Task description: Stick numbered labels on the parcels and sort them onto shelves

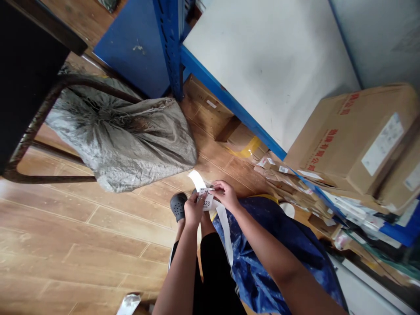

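Black trousers (215, 271) are worn, marked along the sides with white stripes (170, 259). A dark grey, round-toed clog (178, 205), pierced with small holes, can be seen. The forearms (259, 239) are left bare.

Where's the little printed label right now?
In the head view, the label is just below the picture's middle, held in the fingers of the left hand and right hand, right of a dark shoe.

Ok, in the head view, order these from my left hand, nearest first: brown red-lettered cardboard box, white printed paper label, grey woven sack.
1. White printed paper label, held by left hand.
2. Grey woven sack, ahead-left.
3. Brown red-lettered cardboard box, far right.
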Demonstrator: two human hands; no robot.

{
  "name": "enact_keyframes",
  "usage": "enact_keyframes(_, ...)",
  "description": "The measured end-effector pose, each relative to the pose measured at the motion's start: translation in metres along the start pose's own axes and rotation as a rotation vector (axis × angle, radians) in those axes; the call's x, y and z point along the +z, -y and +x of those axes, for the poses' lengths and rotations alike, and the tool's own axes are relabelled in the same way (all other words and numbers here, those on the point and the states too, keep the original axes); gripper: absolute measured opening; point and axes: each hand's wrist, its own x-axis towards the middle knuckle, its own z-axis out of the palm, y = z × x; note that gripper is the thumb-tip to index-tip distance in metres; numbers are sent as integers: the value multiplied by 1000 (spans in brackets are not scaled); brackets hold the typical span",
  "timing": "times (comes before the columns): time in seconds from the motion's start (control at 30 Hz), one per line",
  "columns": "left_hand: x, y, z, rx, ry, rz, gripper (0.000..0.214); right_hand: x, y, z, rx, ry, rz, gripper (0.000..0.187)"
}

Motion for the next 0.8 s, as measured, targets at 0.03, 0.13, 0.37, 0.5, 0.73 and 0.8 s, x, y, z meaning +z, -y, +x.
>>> enact_keyframes(0.03, 0, -1, 0, 2, 3, -1, 30, 0, 0, 1, -6, 14, -19, 39)
enact_keyframes(0.13, 1, -1, 0, 1, 4, -12, 28, 0, 1, 4, -53, 33, -110, 33)
enact_keyframes(0.37, -1, 1, 1, -48, -21, -21, 31, 4, -2, 3, -104, 31, -125, 26)
enact_keyframes(0.5, -4, -2, -1, -1, -22, 86, 36, 6, -5, 3, -22, 63, -39, 32)
enact_keyframes(0.73, -8, -6, -8, 67, -118, 230, 41, 11, -3, -1, 7, 118, -40, 30)
enact_keyframes(0.8, -8, -9, -10, 47, -156, 230, 44, 15, -4, -3, -51, 105, -77, 27)
